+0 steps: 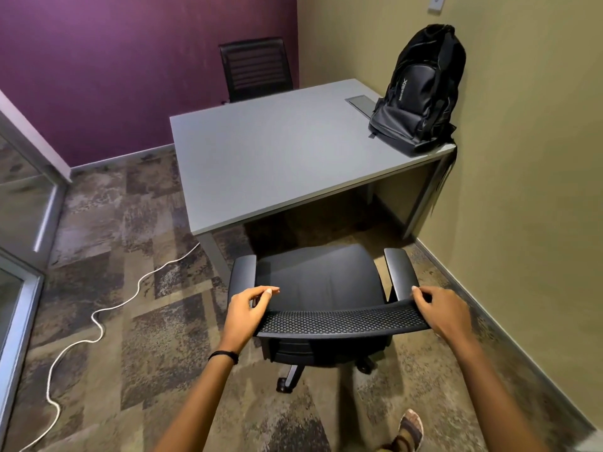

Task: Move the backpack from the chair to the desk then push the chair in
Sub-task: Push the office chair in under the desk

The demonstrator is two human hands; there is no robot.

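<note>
A black backpack (421, 89) stands upright on the far right corner of the grey desk (261, 158), leaning against the olive wall. The black office chair (323, 278) sits just in front of the desk's near edge, its seat empty and outside the desk. My left hand (249, 309) rests on the left end of the chair's mesh backrest top, fingers curled over it. On the right end of the same backrest my right hand (440, 311) holds the rim.
A second black chair (256, 68) stands behind the desk by the purple wall. A white cable (98, 324) snakes across the carpet on the left. Glass partition frames line the left side. The olive wall runs close along the right. My sandalled foot (409, 429) is behind the chair.
</note>
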